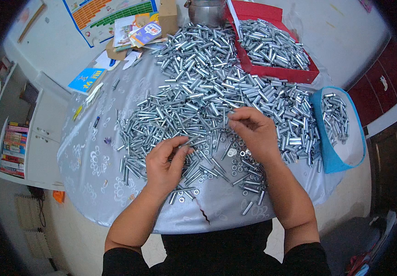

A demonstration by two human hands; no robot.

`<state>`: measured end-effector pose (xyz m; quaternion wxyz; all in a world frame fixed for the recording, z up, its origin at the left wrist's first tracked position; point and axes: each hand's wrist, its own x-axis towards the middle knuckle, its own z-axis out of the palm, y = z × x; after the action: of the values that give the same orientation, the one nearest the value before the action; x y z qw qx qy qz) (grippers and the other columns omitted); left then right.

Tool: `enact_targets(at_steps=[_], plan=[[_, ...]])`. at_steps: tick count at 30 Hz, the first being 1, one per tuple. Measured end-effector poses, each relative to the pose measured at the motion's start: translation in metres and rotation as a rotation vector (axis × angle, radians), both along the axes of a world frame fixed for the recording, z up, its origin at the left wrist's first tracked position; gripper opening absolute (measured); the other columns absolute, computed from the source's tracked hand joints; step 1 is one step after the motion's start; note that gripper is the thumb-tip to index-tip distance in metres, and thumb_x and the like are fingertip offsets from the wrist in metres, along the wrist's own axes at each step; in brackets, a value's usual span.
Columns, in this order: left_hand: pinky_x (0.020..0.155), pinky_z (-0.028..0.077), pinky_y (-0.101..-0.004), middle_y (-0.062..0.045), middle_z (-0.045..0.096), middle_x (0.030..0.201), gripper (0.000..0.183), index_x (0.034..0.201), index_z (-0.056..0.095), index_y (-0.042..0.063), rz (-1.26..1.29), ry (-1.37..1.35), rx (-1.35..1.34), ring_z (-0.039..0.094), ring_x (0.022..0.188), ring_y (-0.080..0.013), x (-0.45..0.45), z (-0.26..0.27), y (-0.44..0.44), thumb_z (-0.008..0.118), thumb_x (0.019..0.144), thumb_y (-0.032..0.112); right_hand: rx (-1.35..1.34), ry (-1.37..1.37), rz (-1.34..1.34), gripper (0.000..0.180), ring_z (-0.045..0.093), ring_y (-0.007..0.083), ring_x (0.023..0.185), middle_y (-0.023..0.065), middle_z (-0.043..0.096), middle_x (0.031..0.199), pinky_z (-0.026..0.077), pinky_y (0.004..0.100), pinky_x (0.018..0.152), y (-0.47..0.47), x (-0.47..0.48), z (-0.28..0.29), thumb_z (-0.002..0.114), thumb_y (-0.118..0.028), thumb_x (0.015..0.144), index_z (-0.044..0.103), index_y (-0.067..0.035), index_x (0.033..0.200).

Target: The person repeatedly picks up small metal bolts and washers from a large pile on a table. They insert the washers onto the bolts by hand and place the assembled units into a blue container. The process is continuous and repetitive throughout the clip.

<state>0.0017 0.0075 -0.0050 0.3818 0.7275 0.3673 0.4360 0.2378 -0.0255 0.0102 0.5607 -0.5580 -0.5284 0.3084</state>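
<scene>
Before me a large heap of metal sleeves (198, 69) and bolts (150, 119) covers the middle of the table. My left hand (165, 165) is over the near edge of the bolts, thumb and index finger close together near a thin bolt; whether it is gripped is hard to tell. To the right, my right hand (255, 132) is above the sleeves with its fingertips curled together, and what they hold cannot be made out. Small washers or nuts (232, 152) lie between the hands. Nearer to me, beside my right forearm, is a small pile of assembled-looking bolts (252, 186).
A red box (278, 74) full of metal parts stands at the back right, a blue-rimmed fabric bin (329, 162) at the right edge. Books (87, 80), papers and a metal pot (207, 13) sit at the back. A marker (96, 121) lies at left on the silvery tablecloth (91, 172).
</scene>
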Motion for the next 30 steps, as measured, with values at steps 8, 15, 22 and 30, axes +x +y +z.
enact_targets(at_steps=[8,15,22,30], plan=[[0.071,0.055,-0.0259,-0.014,0.068,0.091,0.018,0.105,0.063,-0.008,-0.107,-0.139,-0.142,0.069,0.080,-0.0173,-0.002,0.001,-0.007,0.059,0.089,-0.004,-0.187,0.561,0.142,0.025,0.066,0.0162,0.089,0.0111,0.068,0.102,0.054,0.0289,0.080,-0.006,-0.006,0.007,0.065,-0.002,0.088,0.061,0.002,0.112],[0.070,0.055,-0.0255,-0.014,0.069,0.091,0.017,0.104,0.064,-0.008,-0.108,-0.093,-0.117,0.069,0.079,-0.0176,-0.002,0.000,-0.007,0.060,0.088,-0.005,-0.142,0.373,0.193,0.023,0.067,0.0169,0.091,0.0106,0.069,0.099,0.054,0.0275,0.083,-0.013,-0.020,0.006,0.063,-0.005,0.090,0.062,0.002,0.112],[0.069,0.055,-0.0249,-0.014,0.068,0.089,0.016,0.103,0.065,-0.007,-0.128,-0.079,-0.069,0.070,0.078,-0.0175,-0.001,0.002,-0.006,0.060,0.088,-0.004,-0.139,0.303,0.210,0.022,0.067,0.0144,0.089,0.0100,0.069,0.100,0.053,0.0250,0.078,-0.015,-0.020,0.004,0.066,-0.006,0.089,0.064,0.001,0.109],[0.081,0.055,-0.0287,-0.018,0.066,0.107,0.026,0.116,0.058,-0.009,-0.204,-0.175,-0.264,0.068,0.094,-0.0217,0.000,-0.001,-0.006,0.056,0.090,-0.004,0.011,-0.241,0.223,0.024,0.066,0.0173,0.079,0.0090,0.069,0.091,0.052,0.0276,0.071,-0.018,-0.021,0.010,0.069,-0.009,0.084,0.068,-0.005,0.108]])
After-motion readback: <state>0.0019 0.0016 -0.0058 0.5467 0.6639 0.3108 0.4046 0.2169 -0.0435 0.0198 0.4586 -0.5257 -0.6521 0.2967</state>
